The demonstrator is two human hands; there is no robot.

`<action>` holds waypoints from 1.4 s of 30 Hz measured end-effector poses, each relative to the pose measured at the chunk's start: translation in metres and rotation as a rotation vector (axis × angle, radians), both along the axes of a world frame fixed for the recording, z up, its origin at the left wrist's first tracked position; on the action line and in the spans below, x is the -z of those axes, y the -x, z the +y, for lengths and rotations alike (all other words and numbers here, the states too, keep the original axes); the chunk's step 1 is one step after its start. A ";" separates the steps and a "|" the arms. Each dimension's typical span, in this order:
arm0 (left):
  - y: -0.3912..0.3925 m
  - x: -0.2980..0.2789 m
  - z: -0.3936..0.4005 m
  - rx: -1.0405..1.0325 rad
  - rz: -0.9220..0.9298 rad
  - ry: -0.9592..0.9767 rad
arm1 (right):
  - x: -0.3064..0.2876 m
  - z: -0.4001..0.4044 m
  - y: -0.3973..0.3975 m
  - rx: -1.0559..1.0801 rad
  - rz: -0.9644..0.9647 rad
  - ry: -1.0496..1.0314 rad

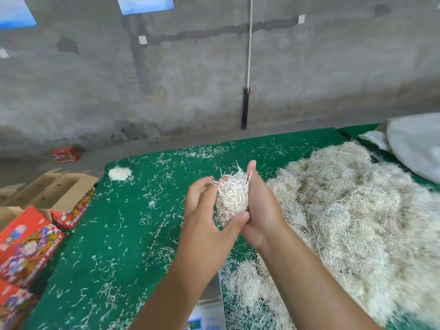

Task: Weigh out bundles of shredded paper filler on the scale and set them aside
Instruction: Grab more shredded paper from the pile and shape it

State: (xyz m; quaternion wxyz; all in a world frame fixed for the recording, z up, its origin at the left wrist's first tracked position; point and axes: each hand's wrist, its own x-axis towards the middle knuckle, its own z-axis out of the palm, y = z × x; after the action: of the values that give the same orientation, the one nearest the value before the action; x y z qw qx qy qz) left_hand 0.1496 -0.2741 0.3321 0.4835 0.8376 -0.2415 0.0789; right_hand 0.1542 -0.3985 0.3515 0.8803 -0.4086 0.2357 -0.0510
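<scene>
Head view, left hand (204, 210) and right hand (259, 208) cupped together around one paper bundle (232, 198), held above the green surface (114, 234), scale (209, 306) beneath the forearms, loose filler pile (357, 210) at right, small bundle (119, 173) at far left corner.

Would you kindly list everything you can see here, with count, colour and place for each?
held bundle: one, off-white, pressed between both hands above the table
set-aside bundle: one, off-white, far left corner of the table
shredded paper heap: one, pale straw, right side of the table
table: one, green covering, strewn with loose shreds
scale: one, grey with a lit display, near edge, partly hidden by the arms
cartons: several, red printed, left of the table
cord: one, white, hanging on the grey wall
left hand: grips the bundle
right hand: cups the bundle
</scene>
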 end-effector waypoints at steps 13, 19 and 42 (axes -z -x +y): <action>-0.033 0.140 0.064 -0.266 0.745 0.243 | 0.115 -0.003 0.068 -0.244 0.225 0.266; -0.039 0.215 0.111 -0.392 0.888 0.194 | 0.195 -0.027 0.128 -0.220 0.427 0.296; -0.080 0.314 0.160 -0.326 0.847 0.078 | 0.293 0.018 0.212 -0.140 0.865 0.390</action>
State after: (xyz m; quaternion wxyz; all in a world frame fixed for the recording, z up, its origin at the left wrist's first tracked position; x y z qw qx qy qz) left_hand 0.2291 -0.1144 0.0177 0.5520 0.8043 0.1157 -0.1868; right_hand -0.0573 -0.3800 0.0581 0.6096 -0.5646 0.5385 0.1399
